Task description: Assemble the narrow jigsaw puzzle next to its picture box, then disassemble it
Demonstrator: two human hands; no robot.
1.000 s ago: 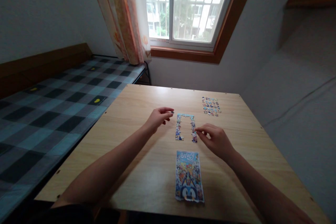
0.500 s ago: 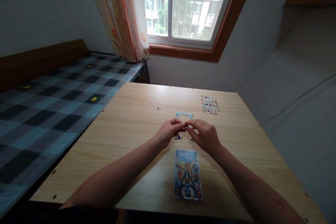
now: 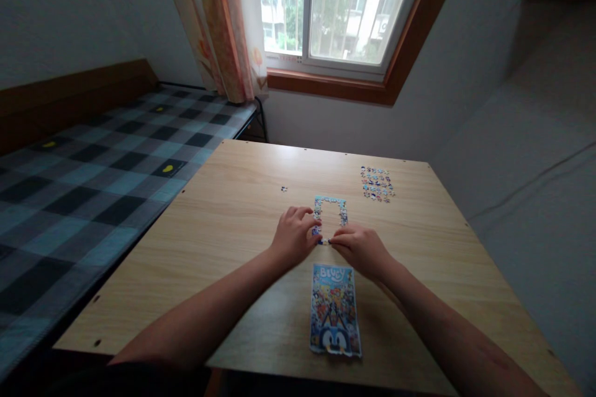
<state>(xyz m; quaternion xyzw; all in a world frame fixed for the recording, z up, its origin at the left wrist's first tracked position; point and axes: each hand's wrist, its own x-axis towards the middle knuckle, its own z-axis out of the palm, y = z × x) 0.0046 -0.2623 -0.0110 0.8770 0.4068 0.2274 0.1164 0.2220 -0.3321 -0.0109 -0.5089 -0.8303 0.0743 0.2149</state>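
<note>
Two bare hands meet at the centre of the frame on the light wooden counter (image 3: pixel 242 211), at the near end of the colourful, partly built puzzle border (image 3: pixel 330 214). The left hand (image 3: pixel 294 237) lies with its grip released, fingertips on the border's left strip. The right hand (image 3: pixel 361 249) pinches at the lower edge; what it grasps cannot be told. Below them lies the blue cartoon picture card (image 3: pixel 335 309); loose puzzle pieces (image 3: pixel 377 183) sit upper right.

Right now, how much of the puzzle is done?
Only the puzzle border is joined, around a bare middle. The left hand and right hand meet at its near edge, fingertips pressing there. Still left are the loose pieces at the far right and one stray piece. The picture card lies nearer.
</note>
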